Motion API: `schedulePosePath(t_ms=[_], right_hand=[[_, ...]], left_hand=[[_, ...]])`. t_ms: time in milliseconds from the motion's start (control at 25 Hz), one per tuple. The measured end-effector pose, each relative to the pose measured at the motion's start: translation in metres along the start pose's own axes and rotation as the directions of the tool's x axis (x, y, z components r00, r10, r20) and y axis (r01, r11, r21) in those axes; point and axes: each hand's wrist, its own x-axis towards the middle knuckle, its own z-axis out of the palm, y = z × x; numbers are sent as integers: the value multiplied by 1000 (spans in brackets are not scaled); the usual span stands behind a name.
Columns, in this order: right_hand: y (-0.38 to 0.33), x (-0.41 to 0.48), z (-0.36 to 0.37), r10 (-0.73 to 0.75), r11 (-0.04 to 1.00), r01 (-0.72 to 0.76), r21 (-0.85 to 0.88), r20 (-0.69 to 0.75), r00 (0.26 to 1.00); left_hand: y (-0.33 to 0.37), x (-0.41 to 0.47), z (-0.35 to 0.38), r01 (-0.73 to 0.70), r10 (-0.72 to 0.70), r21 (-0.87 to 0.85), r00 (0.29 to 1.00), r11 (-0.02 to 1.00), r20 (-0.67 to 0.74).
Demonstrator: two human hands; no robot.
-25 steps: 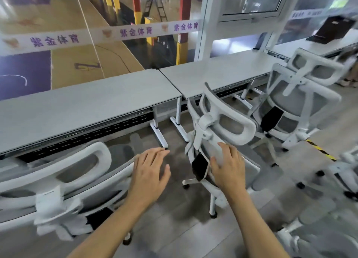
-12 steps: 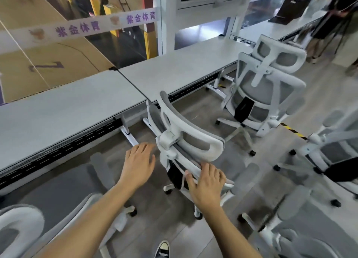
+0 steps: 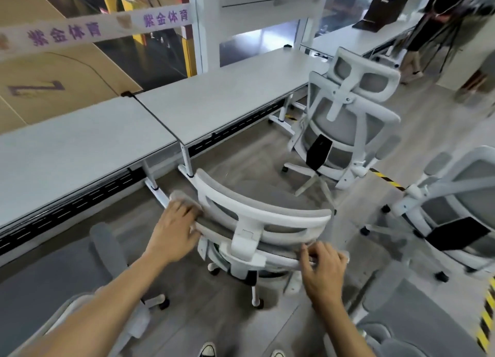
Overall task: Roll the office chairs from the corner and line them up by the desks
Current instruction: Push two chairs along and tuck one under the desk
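Note:
A white-framed office chair with grey mesh (image 3: 257,222) stands right in front of me, its back towards me, facing the row of grey desks (image 3: 219,107). My left hand (image 3: 174,230) grips the left edge of its backrest. My right hand (image 3: 324,265) holds the right edge of the backrest, fingers curled over the frame. A second matching chair (image 3: 345,121) stands at the desk further right. A third chair (image 3: 460,201) sits at the right edge, and a fourth (image 3: 88,276) is at lower left beside my arm.
Glass panels with a printed banner (image 3: 107,24) run behind the desks. A person (image 3: 434,27) walks at the far right near another desk (image 3: 356,38) with a dark stand on it. Yellow-black hazard tape (image 3: 388,178) marks the floor. My shoes (image 3: 207,351) show at the bottom.
The view has swung right and down. Both hands moved from hovering at the chair to gripping the two sides of its backrest, and the chair has turned its back squarely to me.

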Motion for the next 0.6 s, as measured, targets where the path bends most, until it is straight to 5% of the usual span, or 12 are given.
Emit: schedulePosePath(t_ms=[160,320,600], right_hand=[[60,29,-22,-132,984,122,-129,-70,989],[107,72,-32,-69,994,55,-92,-150,986],[149,136,-28,-155,981,151,119,23,988]], left_hand=[[48,-47,23,-10,9,-22,1000,1000,-30],[121,-66,46,44,-52,-70,991,997,-120],[194,-69,68,226,-215,32,954,974,-207]])
